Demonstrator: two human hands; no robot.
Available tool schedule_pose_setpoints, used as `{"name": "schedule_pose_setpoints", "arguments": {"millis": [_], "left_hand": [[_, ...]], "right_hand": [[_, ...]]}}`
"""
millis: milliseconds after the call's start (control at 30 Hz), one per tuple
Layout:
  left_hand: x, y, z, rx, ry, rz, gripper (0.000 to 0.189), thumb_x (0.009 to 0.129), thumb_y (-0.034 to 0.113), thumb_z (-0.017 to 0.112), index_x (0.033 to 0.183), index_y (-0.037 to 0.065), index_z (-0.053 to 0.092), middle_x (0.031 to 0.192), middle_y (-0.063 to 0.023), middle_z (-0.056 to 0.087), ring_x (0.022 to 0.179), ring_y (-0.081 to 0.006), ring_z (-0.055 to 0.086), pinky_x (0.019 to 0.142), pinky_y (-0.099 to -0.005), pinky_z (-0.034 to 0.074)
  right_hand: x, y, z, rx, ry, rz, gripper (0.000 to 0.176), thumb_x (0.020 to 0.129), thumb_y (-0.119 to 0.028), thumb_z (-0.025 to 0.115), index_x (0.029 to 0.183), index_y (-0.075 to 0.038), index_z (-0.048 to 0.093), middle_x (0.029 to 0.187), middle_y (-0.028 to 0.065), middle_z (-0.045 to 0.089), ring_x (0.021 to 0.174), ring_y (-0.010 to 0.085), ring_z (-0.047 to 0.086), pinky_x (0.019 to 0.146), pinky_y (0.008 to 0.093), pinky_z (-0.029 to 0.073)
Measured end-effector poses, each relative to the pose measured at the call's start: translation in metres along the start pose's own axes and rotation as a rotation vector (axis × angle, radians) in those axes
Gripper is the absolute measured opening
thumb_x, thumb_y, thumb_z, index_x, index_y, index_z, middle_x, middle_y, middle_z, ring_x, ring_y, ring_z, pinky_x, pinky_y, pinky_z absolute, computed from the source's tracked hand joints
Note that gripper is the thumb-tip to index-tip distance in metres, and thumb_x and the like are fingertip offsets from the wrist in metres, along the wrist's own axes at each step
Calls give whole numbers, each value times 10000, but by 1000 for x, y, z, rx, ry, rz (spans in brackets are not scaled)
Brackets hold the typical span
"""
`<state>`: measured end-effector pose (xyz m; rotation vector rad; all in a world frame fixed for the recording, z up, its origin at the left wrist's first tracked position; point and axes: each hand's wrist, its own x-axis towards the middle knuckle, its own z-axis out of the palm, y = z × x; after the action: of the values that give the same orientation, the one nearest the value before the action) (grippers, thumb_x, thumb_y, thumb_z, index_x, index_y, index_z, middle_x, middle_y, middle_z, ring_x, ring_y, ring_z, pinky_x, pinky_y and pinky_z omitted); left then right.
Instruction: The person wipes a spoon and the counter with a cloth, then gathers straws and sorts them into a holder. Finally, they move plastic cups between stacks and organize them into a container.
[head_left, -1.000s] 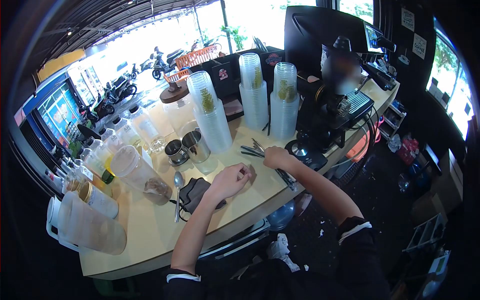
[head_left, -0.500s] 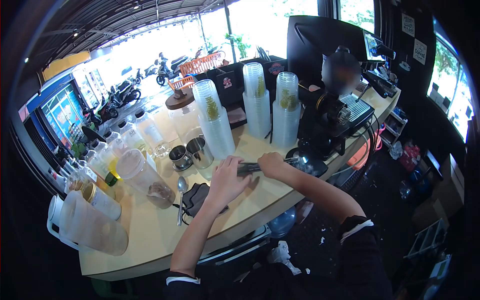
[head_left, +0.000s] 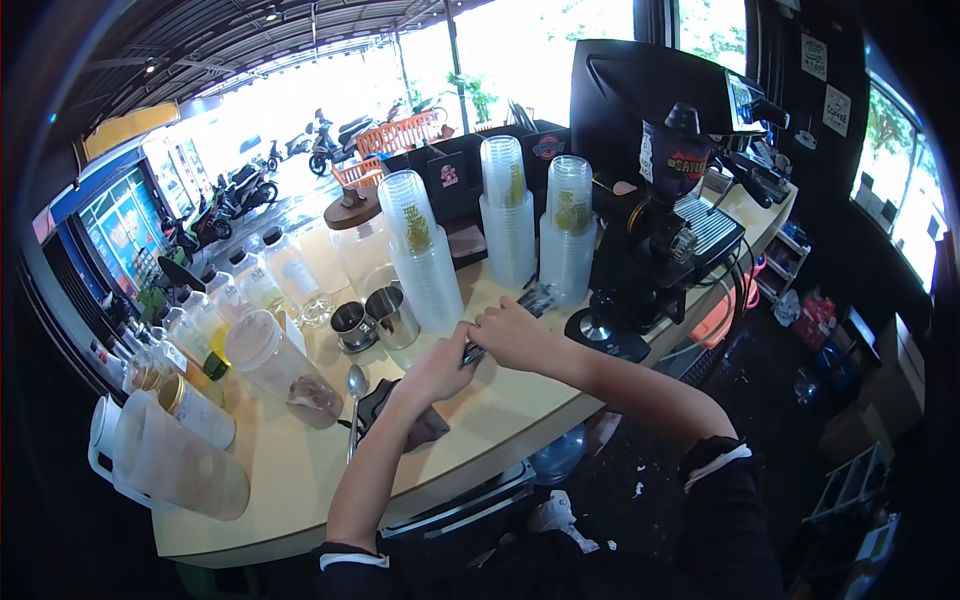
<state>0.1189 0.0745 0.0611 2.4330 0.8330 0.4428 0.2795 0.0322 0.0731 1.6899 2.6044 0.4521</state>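
Note:
My left hand (head_left: 438, 366) and my right hand (head_left: 515, 336) meet over the wooden counter (head_left: 500, 420), both closed around a bundle of dark straws (head_left: 538, 297). The bundle's far end points up and right, toward a stack of clear plastic cups (head_left: 566, 235). Its near end is hidden inside my fingers. A black pouch (head_left: 385, 400) lies under my left wrist, and a metal spoon (head_left: 355, 385) rests just left of it.
Two more clear cup stacks (head_left: 425, 250) (head_left: 505, 215) stand behind my hands. Two steel cups (head_left: 375, 318), a clear jar (head_left: 275, 365), bottles (head_left: 250, 285) and a pitcher (head_left: 165, 460) crowd the left. A black coffee grinder (head_left: 660, 235) stands to the right.
My right hand swept the straws left off the counter, and my left hand came forward and closed on them. The bundle is now lifted and angled toward the cups.

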Motion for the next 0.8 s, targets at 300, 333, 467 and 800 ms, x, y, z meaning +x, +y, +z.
{"name": "schedule_pose_setpoints", "arguments": {"millis": [300,333,467,800], "left_hand": [[-46,-32,-29,113,214,-266,294,848,217,501,1058,11,498,810,-267,589,833,-422,570,721,-494,432],[-47,-30,-27,108,211,-273,294,848,217,501,1058,11,498,810,-267,589,833,-422,570,721,-494,432],[-50,-16,-22,100,274,-253,291,849,221,501,1052,13,498,784,-251,595,790,-418,577,700,-487,440],[-59,-22,-18,57,301,-239,288,841,235,515,1038,25,491,733,-231,594,736,-405,586,655,-479,448]], "right_hand": [[-3,46,37,674,506,458,338,850,-239,543,1055,25,498,1081,198,481,1024,362,513,834,435,437],[3,47,50,555,322,547,373,850,-268,546,1070,30,493,1111,209,463,1071,382,474,848,427,438],[33,52,85,271,57,699,436,861,-331,520,1096,34,490,1186,237,406,1106,401,444,877,426,430],[61,63,128,-80,-35,790,504,854,-394,516,1165,2,496,1238,206,381,1062,330,463,870,397,431]]}}
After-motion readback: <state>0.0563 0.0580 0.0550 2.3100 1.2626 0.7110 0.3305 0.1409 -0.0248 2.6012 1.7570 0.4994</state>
